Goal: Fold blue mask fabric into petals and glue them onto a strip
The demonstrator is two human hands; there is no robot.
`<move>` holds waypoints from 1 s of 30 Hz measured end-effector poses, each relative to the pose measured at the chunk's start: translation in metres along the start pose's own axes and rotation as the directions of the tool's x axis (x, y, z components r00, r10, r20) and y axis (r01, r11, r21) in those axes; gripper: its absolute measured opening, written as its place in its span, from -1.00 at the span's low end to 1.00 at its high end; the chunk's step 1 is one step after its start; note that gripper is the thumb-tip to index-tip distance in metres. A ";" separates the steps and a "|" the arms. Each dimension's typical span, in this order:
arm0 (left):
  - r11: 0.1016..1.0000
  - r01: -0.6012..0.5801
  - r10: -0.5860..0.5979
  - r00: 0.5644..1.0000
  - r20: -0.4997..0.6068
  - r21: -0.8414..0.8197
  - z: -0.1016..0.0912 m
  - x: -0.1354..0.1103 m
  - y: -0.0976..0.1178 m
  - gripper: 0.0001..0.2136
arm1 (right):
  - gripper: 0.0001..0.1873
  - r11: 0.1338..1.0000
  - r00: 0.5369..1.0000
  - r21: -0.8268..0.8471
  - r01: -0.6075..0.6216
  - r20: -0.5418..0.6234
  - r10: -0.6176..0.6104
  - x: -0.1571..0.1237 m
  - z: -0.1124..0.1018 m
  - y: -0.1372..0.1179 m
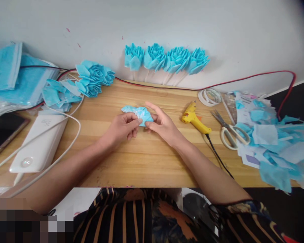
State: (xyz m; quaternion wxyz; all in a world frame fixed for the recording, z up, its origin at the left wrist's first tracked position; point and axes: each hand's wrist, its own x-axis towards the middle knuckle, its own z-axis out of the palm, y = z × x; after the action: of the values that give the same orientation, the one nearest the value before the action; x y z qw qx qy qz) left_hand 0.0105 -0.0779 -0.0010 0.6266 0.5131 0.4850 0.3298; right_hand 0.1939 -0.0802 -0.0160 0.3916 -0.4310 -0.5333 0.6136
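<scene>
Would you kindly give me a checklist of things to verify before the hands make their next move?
1. Blue folded piece held: ok, pinched by the left hand and right hand.
2. Yellow glue gun set down apart from the hands: ok, lying on the table.
3. Glue gun hot: cannot tell.
4. Scissors in sight: ok, right of the glue gun.
5. Blue scraps neatly stacked: not ok, loosely spread at the right.
6. White cable off the left forearm: cannot tell, they overlap in view.

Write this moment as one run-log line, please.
left hand: pinching blue fabric piece | right hand: holding same piece | yellow glue gun: on table
</scene>
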 end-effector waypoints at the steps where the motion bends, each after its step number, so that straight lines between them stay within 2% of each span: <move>1: 1.000 0.000 0.000 1.000 0.003 -0.003 0.000 0.000 0.000 -0.77 | -0.21 1.000 1.000 0.006 -0.005 -0.004 0.005 0.000 0.000 0.000; 8: 0.997 0.016 -0.017 1.000 -0.021 -0.071 -0.001 0.002 0.000 -0.78 | -0.23 0.997 1.000 0.065 -0.029 0.003 0.029 0.000 -0.005 -0.004; 13: 0.995 0.007 -0.010 0.999 -0.035 -0.101 -0.002 0.003 -0.001 -0.77 | -0.32 0.994 0.998 0.107 -0.021 -0.060 0.028 0.000 -0.009 -0.006; 19: 0.992 0.003 -0.007 0.999 -0.033 -0.123 -0.002 0.003 -0.002 -0.75 | -0.28 0.996 0.996 0.079 -0.034 -0.084 0.041 0.000 -0.009 -0.005; 22: 0.989 0.043 -0.041 0.999 0.013 -0.142 -0.004 0.004 0.000 -0.73 | -0.30 0.997 0.992 0.067 -0.033 -0.120 0.041 0.001 -0.009 -0.005; 25: 0.962 0.135 -0.121 0.990 0.073 -0.238 -0.007 0.005 0.003 -0.68 | -0.31 0.996 0.991 0.082 -0.031 -0.127 0.042 0.001 -0.010 -0.007; 30: 0.842 0.345 -0.246 0.930 0.275 -0.415 -0.015 0.009 0.002 -0.53 | -0.29 0.990 0.997 0.143 -0.006 -0.078 0.017 0.000 -0.010 -0.010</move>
State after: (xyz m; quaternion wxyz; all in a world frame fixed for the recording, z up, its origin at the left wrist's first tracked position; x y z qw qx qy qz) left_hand -0.0003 -0.0640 -0.0012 0.8206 0.3020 0.3983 0.2770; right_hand 0.2041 -0.0759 -0.0062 0.4386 -0.4289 -0.4697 0.6349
